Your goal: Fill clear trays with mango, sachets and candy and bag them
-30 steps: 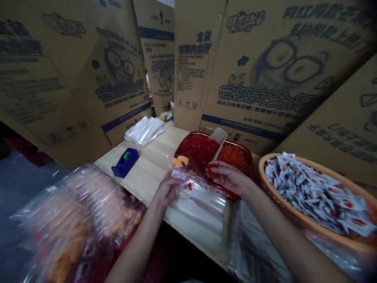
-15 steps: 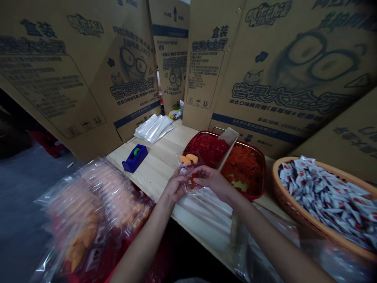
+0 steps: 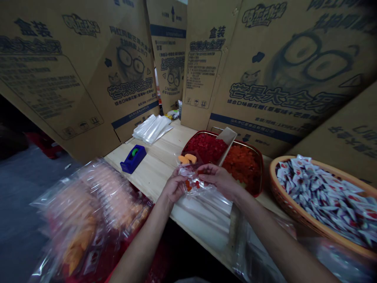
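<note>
Tall printed cardboard sheets (image 3: 265, 78) stand around your wooden table (image 3: 156, 184). On your right, a woven basket (image 3: 282, 192) holds a heap of white-and-red sachets (image 3: 318, 200). Packed clear bags (image 3: 88, 212) pile up at the table's near left edge, blurred. A red tray (image 3: 261, 173) holds dark red pieces (image 3: 204, 147) and orange-red pieces (image 3: 243, 169), with a tilted card strip (image 3: 226, 140) between them. Farther left sit flat clear bags (image 3: 151, 129) and a blue tape dispenser (image 3: 133, 158).

Your left hand (image 3: 175, 186) and right hand (image 3: 219, 179) are both curled, gripping a clear bag (image 3: 193, 182) just in front of the tray, its top over the tray's near corner. Two orange gummies (image 3: 185, 159) and small red-orange bits (image 3: 191, 185) lie inside it.
</note>
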`<state>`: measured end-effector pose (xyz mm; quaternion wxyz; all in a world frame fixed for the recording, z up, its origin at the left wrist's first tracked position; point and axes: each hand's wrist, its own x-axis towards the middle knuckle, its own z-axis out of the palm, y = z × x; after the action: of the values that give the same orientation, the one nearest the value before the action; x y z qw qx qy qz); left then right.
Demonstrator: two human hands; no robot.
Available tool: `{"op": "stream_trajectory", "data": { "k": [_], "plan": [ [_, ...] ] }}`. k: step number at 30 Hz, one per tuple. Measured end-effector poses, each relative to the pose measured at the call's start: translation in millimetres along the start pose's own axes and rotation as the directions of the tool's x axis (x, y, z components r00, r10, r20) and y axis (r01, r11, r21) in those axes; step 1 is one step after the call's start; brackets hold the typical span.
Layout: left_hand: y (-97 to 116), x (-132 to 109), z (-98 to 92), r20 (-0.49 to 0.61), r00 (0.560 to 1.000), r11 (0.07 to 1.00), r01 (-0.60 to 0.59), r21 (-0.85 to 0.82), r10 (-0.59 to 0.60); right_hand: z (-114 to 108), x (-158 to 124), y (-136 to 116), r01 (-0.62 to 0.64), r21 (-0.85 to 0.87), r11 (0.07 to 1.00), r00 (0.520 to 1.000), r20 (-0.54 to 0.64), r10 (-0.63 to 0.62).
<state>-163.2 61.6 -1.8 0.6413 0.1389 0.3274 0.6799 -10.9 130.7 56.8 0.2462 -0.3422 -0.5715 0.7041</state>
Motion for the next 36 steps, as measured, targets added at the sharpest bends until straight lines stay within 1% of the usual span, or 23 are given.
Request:
{"op": "stream_trajectory", "data": {
  "k": [2, 4, 6, 8, 10, 15, 17, 20, 22, 25, 27, 30, 32, 33, 34, 36],
  "plan": [
    [0.9, -0.3, -0.9, 0.017, 1.000, 1.000, 0.007, -0.004, -0.007, -11.4, -4.2, -3.6, 0.021, -0.140, 0.990, 0.999, -0.044, -0.028],
    [1.8, -0.6, -1.5, 0.022, 1.000, 1.000, 0.015, -0.002, -0.015, -21.0, -7.8, -6.2, 0.035, -0.336, 0.941, 0.997, -0.056, -0.057],
    [2.5, -0.9, -2.0, 0.012, 1.000, 1.000, 0.020, 0.008, -0.020, -26.2, -9.7, -6.7, 0.056, -0.492, 0.869, 0.997, -0.023, -0.077],
    [3.0, -0.9, -2.2, 0.001, 1.000, 1.000, 0.022, 0.014, -0.022, -26.8, -10.1, -5.2, 0.087, -0.573, 0.815, 0.996, 0.024, -0.090],
    [3.4, -0.9, -2.0, -0.004, 1.000, 1.000, 0.026, 0.012, -0.026, -24.4, -9.8, -2.6, 0.124, -0.593, 0.796, 0.992, 0.052, -0.116],
    [4.1, -1.5, -0.8, -0.018, 0.999, 1.000, 0.028, -0.002, -0.028, -21.2, -10.6, 0.2, 0.174, -0.585, 0.792, 0.983, 0.062, -0.170],
    [4.1, -1.8, -0.6, -0.022, 0.999, 1.000, 0.028, 0.002, -0.028, -23.6, -11.4, -0.8, 0.164, -0.626, 0.763, 0.984, 0.052, -0.168],
    [3.8, -2.0, -0.6, -0.018, 0.999, 1.000, 0.030, 0.004, -0.030, -28.7, -11.8, -2.1, 0.100, -0.694, 0.713, 0.989, -0.009, -0.148],
    [3.7, -1.9, -0.6, -0.014, 0.999, 0.999, 0.032, 0.006, -0.031, -30.5, -11.6, -1.8, 0.071, -0.692, 0.718, 0.992, -0.028, -0.125],
    [3.6, -1.4, -0.7, -0.001, 1.000, 0.999, 0.023, 0.026, -0.023, -28.2, -11.2, 0.2, 0.087, -0.641, 0.763, 0.995, 0.018, -0.098],
    [3.7, -1.2, -0.7, 0.004, 1.000, 0.999, 0.017, 0.037, -0.017, -25.1, -10.9, 1.3, 0.097, -0.616, 0.781, 0.995, 0.029, -0.100],
    [3.9, -1.4, -0.6, 0.003, 1.000, 0.999, 0.023, 0.034, -0.023, -25.6, -10.6, 0.6, 0.073, -0.628, 0.775, 0.992, -0.031, -0.119],
    [4.1, -1.7, -0.6, 0.004, 1.000, 0.999, 0.027, 0.026, -0.028, -33.0, -10.6, -1.7, 0.065, -0.665, 0.744, 0.980, -0.099, -0.175],
    [4.2, -1.9, -0.6, 0.003, 1.000, 0.999, 0.028, 0.023, -0.028, -38.7, -10.7, -3.3, 0.062, -0.694, 0.718, 0.965, -0.142, -0.220],
    [4.3, -2.1, -0.6, 0.002, 1.000, 0.999, 0.028, 0.021, -0.028, -45.0, -10.9, -4.8, 0.056, -0.731, 0.680, 0.946, -0.180, -0.271],
    [4.2, -2.2, -0.6, -0.002, 1.000, 0.999, 0.031, 0.022, -0.031, -56.1, -11.6, -7.2, 0.027, -0.821, 0.570, 0.904, -0.223, -0.364]
  ]
}}
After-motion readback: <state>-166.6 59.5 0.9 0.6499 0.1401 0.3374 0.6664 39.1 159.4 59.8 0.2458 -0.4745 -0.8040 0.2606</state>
